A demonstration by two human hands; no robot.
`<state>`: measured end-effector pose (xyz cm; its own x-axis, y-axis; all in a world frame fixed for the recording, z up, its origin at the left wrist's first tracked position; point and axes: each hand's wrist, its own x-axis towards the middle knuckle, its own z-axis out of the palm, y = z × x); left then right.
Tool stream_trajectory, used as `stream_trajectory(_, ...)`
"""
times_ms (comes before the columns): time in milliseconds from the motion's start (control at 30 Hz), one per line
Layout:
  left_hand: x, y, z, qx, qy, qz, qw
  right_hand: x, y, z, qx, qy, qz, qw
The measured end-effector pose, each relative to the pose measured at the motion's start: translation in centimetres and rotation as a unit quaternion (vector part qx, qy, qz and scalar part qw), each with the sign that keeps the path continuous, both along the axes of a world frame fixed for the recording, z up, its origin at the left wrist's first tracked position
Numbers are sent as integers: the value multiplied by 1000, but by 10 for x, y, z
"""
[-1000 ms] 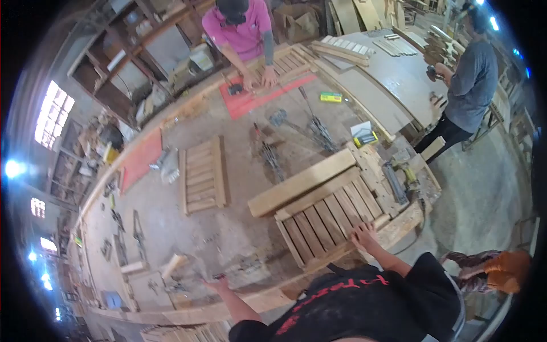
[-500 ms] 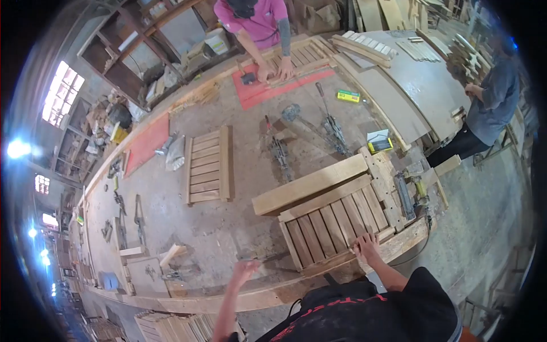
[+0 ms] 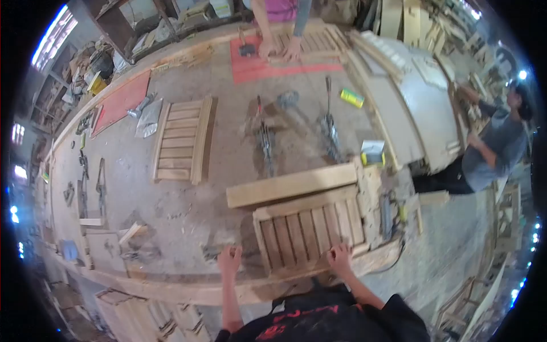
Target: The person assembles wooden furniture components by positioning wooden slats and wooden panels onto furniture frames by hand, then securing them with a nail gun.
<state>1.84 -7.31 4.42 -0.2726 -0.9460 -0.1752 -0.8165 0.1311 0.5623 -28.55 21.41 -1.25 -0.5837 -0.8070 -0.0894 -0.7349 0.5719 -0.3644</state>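
Left hand: the left hand [image 3: 229, 259] is resting on the workbench [image 3: 188, 211], just beside the near left corner of the slatted panel [image 3: 307, 228]; it is too small from here to tell whether it is open or curled around something.
Right hand: the right hand [image 3: 340, 257] is lying open, fingers spread, on the panel's near edge.
Slatted panel: it is lying flat at the bench's near edge, between the two hands, with a thick plank [image 3: 290, 185] sitting against its far side.
Farther along the bench: a second slatted frame [image 3: 179, 139] is lying to the left, well apart, and two metal clamps [image 3: 265, 145] are lying past the plank.
Far side: a co-worker's hands [image 3: 279, 50] are pressing on slats by a red mat [image 3: 256, 65].
Right of the bench: a person in grey [image 3: 490, 151] is bending over.
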Motion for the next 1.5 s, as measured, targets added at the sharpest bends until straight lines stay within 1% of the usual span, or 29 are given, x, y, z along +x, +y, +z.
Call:
stream_trajectory(33, -5, -8, 10, 55, 14, -19, 998, -18, -7, -11, -8, -159, -58, 985)
stream_trajectory(67, -14, -13, 18, 111, 25, -39, 993, -39, -33, -7, -64, -146, -93, 983)
stream_trajectory(100, -36, -21, 31, 114, 80, -13, 990, -59, -67, 7, -120, -138, -128, 975)
stream_trajectory(167, -98, -59, 60, 116, 185, 38, 975, -133, -155, 40, -216, -75, -102, 968)
stream_trajectory(200, -126, -85, 66, 102, 205, 15, 973, -169, -211, 74, -275, -56, -100, 955)
stream_trajectory(233, -150, -115, 52, 84, 248, 4, 965, -208, -261, 95, -321, -106, -101, 936)
stream_trajectory(267, -175, -150, 34, 65, 288, -11, 955, -255, -306, 89, -385, -40, -72, 919)
stream_trajectory(300, -204, -188, 28, 12, 265, -22, 964, -282, -354, 112, -392, -58, -102, 912)
stream_trajectory(400, -295, -304, 16, -96, 166, -47, 980, -378, -476, 103, -443, 59, -58, 893)
stream_trajectory(433, -323, -344, -4, -133, 157, -63, 977, -397, -505, 99, -420, -45, -76, 903)
stream_trajectory(467, -350, -378, -12, -125, 104, -74, 984, -408, -522, 89, -388, -149, -92, 905)
stream_trajectory(567, -409, -440, -69, -110, 31, -52, 992, -383, -499, 90, -272, -317, -88, 904)
stream_trajectory(633, -442, -471, -125, -98, -7, -20, 995, -333, -416, 110, -217, -385, -85, 893)
stream_trajectory(700, -462, -517, -181, -31, -92, -84, 992, -337, -389, 90, -206, -386, -52, 898)
stream_trajectory(733, -451, -489, -159, 22, 80, -73, 994, -335, -371, 79, -189, -393, -40, 899)
stream_trajectory(767, -436, -477, -131, 178, 258, -89, 945, -337, -382, 86, -81, -362, 3, 929)
stream_trajectory(800, -421, -466, -103, 341, 399, -68, 849, -343, -401, 97, 24, -333, 46, 941)
stream_trajectory(833, -412, -478, -90, 562, 522, -60, 639, -346, -402, 97, 21, -381, 23, 924)
stream_trajectory(900, -388, -375, 7, 364, 418, -123, 823, -347, -404, 94, 8, -461, -16, 887)
stream_trajectory(967, -338, -291, -4, 274, 358, -173, 875, -329, -390, 88, -70, -362, -9, 929)
stream_trajectory(1000, -341, -275, -25, 166, 488, -131, 847, -323, -386, 84, -108, -307, -4, 946)
stream_trajectory(1033, -346, -261, -42, 54, 599, -83, 795, -319, -386, 81, -152, -281, -5, 948)
stream_trajectory(1100, -342, -243, -52, 29, 583, -1, 812, -310, -383, 72, -227, -229, -11, 946)
stream_trajectory(1133, -350, -243, -50, 9, 583, 38, 812, -312, -384, 64, -262, -221, 24, 939)
stream_trajectory(1200, -359, -237, -47, -22, 604, 0, 797, -311, -371, 45, -326, -201, 85, 920)
stream_trajectory(1300, -345, -222, -73, -49, 607, -71, 790, -303, -349, 10, -396, -251, 103, 877)
stream_trajectory(1367, -327, -215, -90, -69, 556, -90, 824, -305, -343, -31, -411, -212, 132, 877)
stream_trajectory(1433, -317, -210, -88, -9, 511, -93, 854, -305, -327, -21, -380, -189, 138, 895)
stream_trajectory(1500, -318, -213, -57, 81, 476, -80, 872, -300, -309, 0, -361, -237, 23, 902)
